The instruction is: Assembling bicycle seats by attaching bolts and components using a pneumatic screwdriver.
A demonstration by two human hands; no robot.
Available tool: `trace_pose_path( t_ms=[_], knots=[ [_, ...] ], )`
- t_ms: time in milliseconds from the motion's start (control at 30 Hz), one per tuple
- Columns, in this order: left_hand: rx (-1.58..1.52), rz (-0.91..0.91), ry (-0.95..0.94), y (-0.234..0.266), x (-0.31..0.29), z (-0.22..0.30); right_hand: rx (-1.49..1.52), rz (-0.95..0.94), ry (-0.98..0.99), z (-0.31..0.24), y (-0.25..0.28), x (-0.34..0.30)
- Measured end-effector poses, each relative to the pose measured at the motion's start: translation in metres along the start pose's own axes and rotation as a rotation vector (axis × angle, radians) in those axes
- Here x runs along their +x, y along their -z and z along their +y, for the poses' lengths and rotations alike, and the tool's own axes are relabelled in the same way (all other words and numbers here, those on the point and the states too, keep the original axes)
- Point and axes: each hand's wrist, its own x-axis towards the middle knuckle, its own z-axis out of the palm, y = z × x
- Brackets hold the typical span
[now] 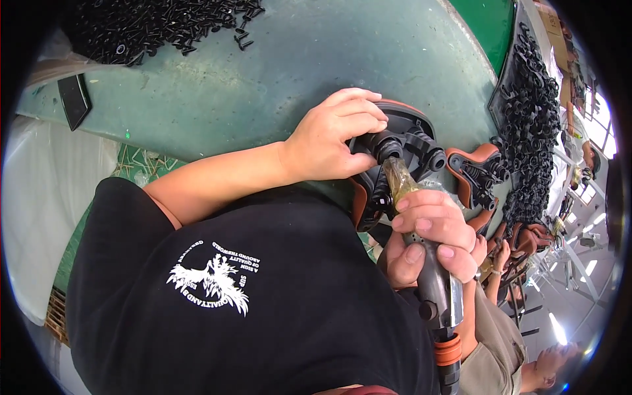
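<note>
An upturned bicycle saddle point(416, 123) with a black underside and a reddish-brown cover lies at the near side of the green table. My left hand point(331, 135) is closed on its edge and on a black round fitting point(385, 143) on the underside. Wrapped in my right hand point(434, 230) is a grey pneumatic screwdriver point(436, 283), its front end covered in clear yellowish film. The tool's tip meets the black fitting beside my left thumb; the exact contact point is hidden. An orange-and-black hose connector point(447, 352) hangs from the tool's rear.
Black screws point(158, 26) are heaped at the far left of the table point(283, 59). Another brown saddle point(471, 172) lies to the right, before a long heap of black fittings point(530, 118). More saddles point(526, 240) and a co-worker's hand point(503, 255) are farther right.
</note>
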Motion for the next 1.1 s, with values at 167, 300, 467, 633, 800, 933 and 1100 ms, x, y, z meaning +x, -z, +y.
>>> trace_pose_path(
  t_ms=[167,300,467,633,800,933,1100],
  knots=[
    [0.015,0.015,-0.005,-0.002,-0.001,-0.005,0.093,0.007,-0.046,0.006,0.005,-0.003],
    [-0.016,-0.032,-0.036,0.000,0.004,-0.001,0.057,0.003,-0.265,0.006,0.003,0.012],
    [0.077,-0.019,-0.040,-0.001,0.006,0.004,-0.030,-0.061,-0.289,0.004,0.002,0.015],
    [0.221,-0.168,-0.041,0.014,0.004,0.025,0.100,-0.047,-0.278,-0.025,0.024,0.022],
    [0.792,-0.092,-0.064,0.105,0.048,0.031,0.227,0.232,-0.138,-0.051,0.056,0.017],
    [1.165,-0.090,0.001,0.176,0.052,-0.020,0.417,0.285,-0.207,-0.051,0.074,-0.003],
    [1.083,-0.202,0.021,0.161,0.061,-0.012,0.444,0.299,-0.121,-0.040,0.083,-0.016]
  ],
)
